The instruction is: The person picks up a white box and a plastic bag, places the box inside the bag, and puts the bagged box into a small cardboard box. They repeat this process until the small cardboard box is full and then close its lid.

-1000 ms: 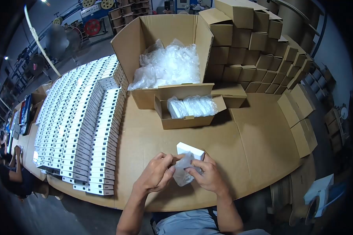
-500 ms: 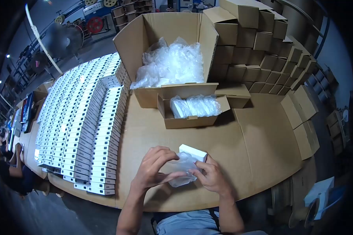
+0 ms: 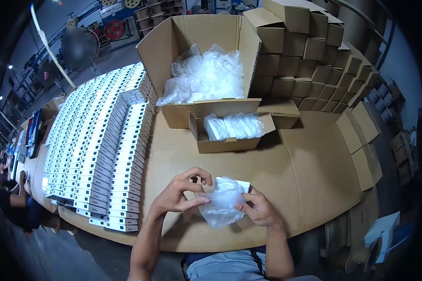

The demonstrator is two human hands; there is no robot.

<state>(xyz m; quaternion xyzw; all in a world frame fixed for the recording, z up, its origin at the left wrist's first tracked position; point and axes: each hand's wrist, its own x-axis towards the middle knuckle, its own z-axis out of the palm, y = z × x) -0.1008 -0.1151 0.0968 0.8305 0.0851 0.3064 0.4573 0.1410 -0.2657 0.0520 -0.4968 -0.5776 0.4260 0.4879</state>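
A small white box (image 3: 242,185) sits partly inside a clear plastic bag (image 3: 224,206) above the near part of the table. My right hand (image 3: 261,208) is closed on the box and bag from the right, its thumb pressed on the plastic. On the bag's left side is my left hand (image 3: 183,192), its thumb touching the plastic and its curled fingers apart from the thumb. Just beyond my hands stands an open cardboard carton (image 3: 227,146) with a row of plastic-wrapped white boxes (image 3: 234,126) in it.
Stacked white boxes (image 3: 98,154) cover the table's left side. A large carton (image 3: 154,51) behind holds clear plastic bags (image 3: 208,72). Brown cartons (image 3: 295,47) are piled at back right, with open flaps (image 3: 361,140) at the right edge. A person (image 3: 14,196) sits far left.
The bag has come further over the white box, covering more of it. My left hand has shifted slightly left and its fingers have lifted away from the bag's top.
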